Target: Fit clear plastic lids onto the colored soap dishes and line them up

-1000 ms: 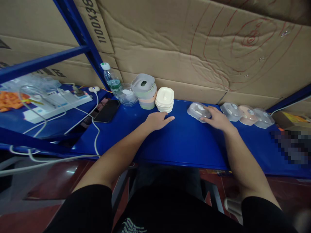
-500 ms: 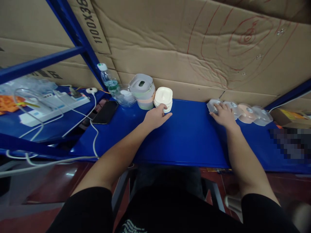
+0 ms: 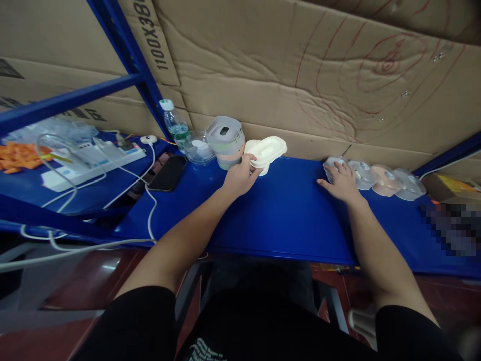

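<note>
My left hand (image 3: 242, 176) pinches the near edge of a cream-coloured plastic lid (image 3: 268, 150), shallow with a raised oval middle. It is held tilted above the cream stack (image 3: 264, 171), which it mostly hides. Directly left of that stands a taller stack of grey, green and peach plastic pieces (image 3: 225, 138); an oval hole shows in the top one. Far to the right, my right hand (image 3: 341, 181) lies with spread fingers over the leftmost clear plastic container (image 3: 329, 163) of a row. Its thumb points left, away from the container.
Beside the right hand are more containers, one peach (image 3: 386, 180) and one clear (image 3: 409, 184). A water bottle (image 3: 175, 120), clear round tubs (image 3: 201, 149) and a black phone (image 3: 168, 173) stand or lie on the left. A white cable (image 3: 152, 210) crosses the blue tabletop (image 3: 285, 215). Cardboard stands behind.
My left hand has lifted the cream lid off its stack and tilted it to the right. My right hand stays over the leftmost container. The view has shifted slightly.
</note>
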The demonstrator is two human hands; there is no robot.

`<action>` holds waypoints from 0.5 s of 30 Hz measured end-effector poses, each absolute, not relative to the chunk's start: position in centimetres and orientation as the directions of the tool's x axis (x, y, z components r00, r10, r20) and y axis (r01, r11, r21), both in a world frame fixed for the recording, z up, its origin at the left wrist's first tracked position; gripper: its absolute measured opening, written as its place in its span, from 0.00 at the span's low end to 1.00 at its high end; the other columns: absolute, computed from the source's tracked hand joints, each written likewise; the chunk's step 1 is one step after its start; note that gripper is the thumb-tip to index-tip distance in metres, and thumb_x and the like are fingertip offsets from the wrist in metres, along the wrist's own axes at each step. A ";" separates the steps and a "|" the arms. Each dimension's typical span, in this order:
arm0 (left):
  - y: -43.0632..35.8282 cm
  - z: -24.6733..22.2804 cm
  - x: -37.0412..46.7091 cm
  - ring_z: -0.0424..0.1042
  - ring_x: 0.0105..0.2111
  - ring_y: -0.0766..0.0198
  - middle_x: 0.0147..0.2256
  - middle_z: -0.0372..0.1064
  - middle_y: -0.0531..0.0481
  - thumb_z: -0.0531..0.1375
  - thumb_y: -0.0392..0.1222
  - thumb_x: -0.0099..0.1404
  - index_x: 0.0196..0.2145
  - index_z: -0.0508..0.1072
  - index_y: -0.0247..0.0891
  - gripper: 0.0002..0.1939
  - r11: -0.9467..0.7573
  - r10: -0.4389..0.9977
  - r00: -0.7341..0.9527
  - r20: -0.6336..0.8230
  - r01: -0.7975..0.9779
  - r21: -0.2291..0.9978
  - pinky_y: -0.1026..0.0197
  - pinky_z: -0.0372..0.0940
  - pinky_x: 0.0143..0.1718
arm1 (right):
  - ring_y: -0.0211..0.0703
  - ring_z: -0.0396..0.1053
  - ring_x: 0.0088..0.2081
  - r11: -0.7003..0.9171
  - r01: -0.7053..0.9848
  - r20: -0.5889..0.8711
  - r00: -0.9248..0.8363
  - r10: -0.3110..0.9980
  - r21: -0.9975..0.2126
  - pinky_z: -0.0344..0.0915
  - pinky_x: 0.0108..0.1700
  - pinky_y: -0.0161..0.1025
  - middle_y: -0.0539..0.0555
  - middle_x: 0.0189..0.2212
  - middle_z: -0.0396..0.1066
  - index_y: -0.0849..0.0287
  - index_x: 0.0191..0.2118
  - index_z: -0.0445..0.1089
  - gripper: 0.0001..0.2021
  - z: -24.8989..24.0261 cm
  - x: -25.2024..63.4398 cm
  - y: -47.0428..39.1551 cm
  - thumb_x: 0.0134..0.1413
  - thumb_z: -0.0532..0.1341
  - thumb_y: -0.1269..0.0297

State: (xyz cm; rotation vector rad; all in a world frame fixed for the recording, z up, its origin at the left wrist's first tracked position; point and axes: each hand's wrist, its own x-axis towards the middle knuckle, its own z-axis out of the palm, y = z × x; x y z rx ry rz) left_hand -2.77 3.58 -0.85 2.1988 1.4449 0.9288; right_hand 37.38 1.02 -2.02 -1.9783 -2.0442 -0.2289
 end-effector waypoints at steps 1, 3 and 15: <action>3.5 -0.8 -2.8 0.79 0.38 0.56 0.38 0.80 0.48 0.58 0.48 0.72 0.57 0.62 0.41 0.20 -0.448 0.892 0.279 0.357 0.661 0.602 0.55 0.68 0.39 | 0.79 0.50 0.73 0.053 0.994 0.327 -0.020 0.945 -0.091 0.46 0.69 0.77 0.67 0.71 0.59 0.57 0.66 0.68 0.36 -1.9 37.2 1.0 0.61 0.59 0.37; 3.0 -0.6 -2.7 0.79 0.36 0.57 0.37 0.79 0.48 0.58 0.49 0.72 0.57 0.62 0.40 0.20 -0.512 0.857 0.327 0.399 0.636 0.578 0.57 0.68 0.37 | 0.76 0.52 0.72 0.086 0.989 0.371 -0.035 0.928 -0.121 0.49 0.69 0.75 0.67 0.71 0.60 0.58 0.66 0.69 0.35 -1.5 36.7 0.9 0.62 0.58 0.39; 2.3 -1.0 -2.3 0.79 0.44 0.46 0.38 0.79 0.43 0.63 0.69 0.62 0.53 0.75 0.41 0.33 -0.624 0.724 0.686 -0.073 0.697 0.355 0.52 0.67 0.42 | 0.63 0.67 0.65 0.435 0.839 0.349 -0.320 0.881 -0.327 0.67 0.64 0.67 0.64 0.64 0.69 0.54 0.61 0.73 0.29 -1.4 32.8 0.2 0.66 0.57 0.40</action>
